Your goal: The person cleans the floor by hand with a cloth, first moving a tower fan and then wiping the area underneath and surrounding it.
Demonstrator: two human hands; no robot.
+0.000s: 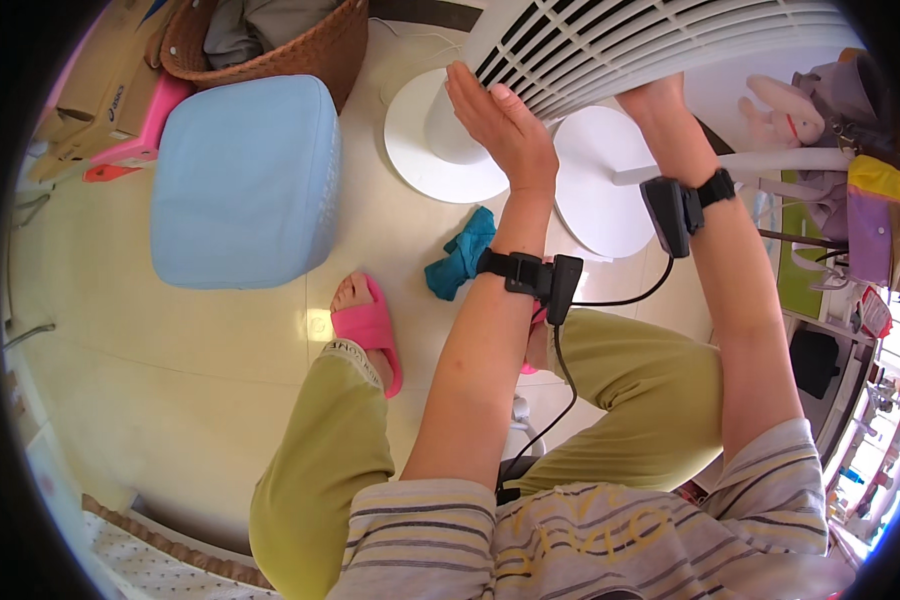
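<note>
A white fan (610,50) with a slatted grille fills the upper right, tilted towards me. My left hand (510,135) is at the left side of its grille, fingers stretched out and thumb raised; whether the palm presses on the rim I cannot tell. My right hand (656,98) reaches the lower edge of the grille, its fingers hidden behind the fan. Below the fan, a round white base (415,150) rests on the floor. A second white disc (600,215) lies to its right, partly behind my left forearm. Black straps with small devices circle both my forearms, joined by a cable.
A light blue padded stool (245,180) stands at the left, near a brown woven basket (320,45) with grey cloth and some cardboard boxes (95,100). A teal cloth (462,255) lies on the floor by my pink slippers (365,325). A plush rabbit (785,115) and bags are at the right.
</note>
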